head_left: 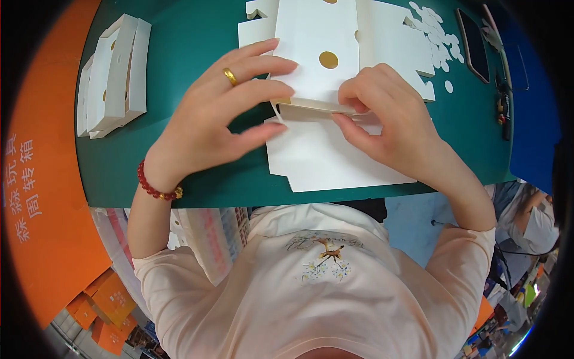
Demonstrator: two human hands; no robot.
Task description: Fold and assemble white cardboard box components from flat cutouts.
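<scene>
A white die-cut cardboard box blank (335, 149) with round gold-edged holes lies on the green table (197, 42). Its middle panel is bent up into a fold (311, 106) showing a tan inner edge. My left hand (221, 113), with a gold ring and a red bead bracelet at the wrist, rests its fingers on the blank's left side and presses the fold. My right hand (388, 119) pinches the fold from the right with thumb and fingers. Both hands grip the same blank.
A stack of folded white boxes (113, 75) lies at the table's far left. Small white punched-out discs (436, 42) are scattered at the far right, beside a dark phone (473, 45). An orange surface (42, 179) borders the table on the left. Another person sits at the right edge.
</scene>
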